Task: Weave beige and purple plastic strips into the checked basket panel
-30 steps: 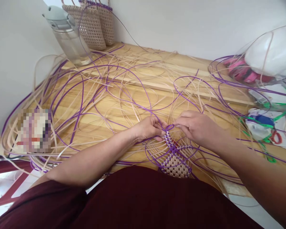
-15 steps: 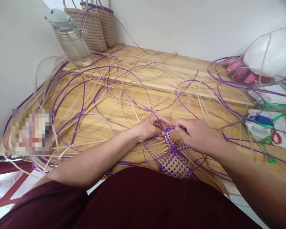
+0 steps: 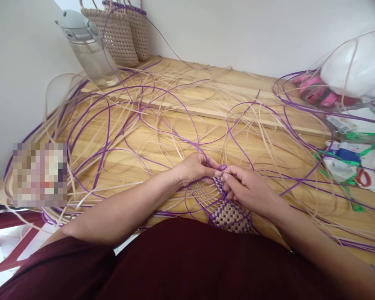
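Note:
A partly woven piece point(image 3: 231, 216) in beige and purple strips lies near the table's front edge, close to my body. My left hand point(image 3: 197, 168) pinches the top end of its purple-and-beige edge, thumb and fingers closed. Beside it, my right hand point(image 3: 242, 183) is closed on a purple strip point(image 3: 221, 168) at the same spot, its fingertips nearly touching the left thumb. A small purple loop stands up between the two hands. Loose beige strips point(image 3: 203, 198) fan out to the left beneath the woven edge. My right fingers hide part of the weave.
Long beige and purple strips point(image 3: 109, 125) sprawl across the wooden table point(image 3: 175, 129). A water bottle point(image 3: 92, 58) and two woven baskets point(image 3: 121, 37) stand at the back left. At right lie red-handled scissors point(image 3: 363, 177), plastic packets point(image 3: 343, 158) and a white bag point(image 3: 356, 71). A blurred patch covers something at left.
My right hand has moved slightly left and down, closer to my left hand, now covering more of the weave. The purple loop has shifted left. Strips at right have swung across the table.

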Tool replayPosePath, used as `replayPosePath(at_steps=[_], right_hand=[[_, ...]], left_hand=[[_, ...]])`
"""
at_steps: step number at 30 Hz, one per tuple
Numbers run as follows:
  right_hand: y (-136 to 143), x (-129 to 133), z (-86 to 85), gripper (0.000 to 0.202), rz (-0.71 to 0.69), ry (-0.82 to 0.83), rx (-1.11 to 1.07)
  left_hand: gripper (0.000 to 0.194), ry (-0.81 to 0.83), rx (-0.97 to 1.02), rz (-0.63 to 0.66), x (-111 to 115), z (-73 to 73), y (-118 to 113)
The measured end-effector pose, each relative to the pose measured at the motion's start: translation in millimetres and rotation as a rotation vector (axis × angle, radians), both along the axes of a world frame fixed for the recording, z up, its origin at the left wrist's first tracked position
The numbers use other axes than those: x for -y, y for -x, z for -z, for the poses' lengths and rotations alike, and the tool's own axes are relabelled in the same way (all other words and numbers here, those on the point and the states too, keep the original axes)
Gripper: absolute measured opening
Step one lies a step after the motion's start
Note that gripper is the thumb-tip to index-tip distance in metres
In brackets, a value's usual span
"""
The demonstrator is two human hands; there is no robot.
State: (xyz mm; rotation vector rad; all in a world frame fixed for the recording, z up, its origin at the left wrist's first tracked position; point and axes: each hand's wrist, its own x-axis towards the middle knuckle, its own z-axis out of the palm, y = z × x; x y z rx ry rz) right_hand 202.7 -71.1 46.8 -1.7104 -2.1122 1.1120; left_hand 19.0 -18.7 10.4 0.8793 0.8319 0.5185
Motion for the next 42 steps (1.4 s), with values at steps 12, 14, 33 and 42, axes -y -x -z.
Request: replayPosePath(at_steps=[12,14,33,42], right_hand=[[5,17,22.3,0.022,-0.045,-0.238,-0.033],[5,17,23.8,0.021,-0.039,-0.255,-0.053],[4,10,33.2,0.019,0.063,-0.171,-0.233],[5,16,37.0,0.017,0.037,-0.291,-0.184]], left_hand=[[0.012,-0.229,-0.147,0.113,2,-2.7,2],[0.015,-0.238,-0.137,0.144,0,-1.0,3],[0.025,-0.212,-0.206,0.236,-9,-6.1,11],[0.009,-0.212,-0.317,0.097,-3,1.8,3]])
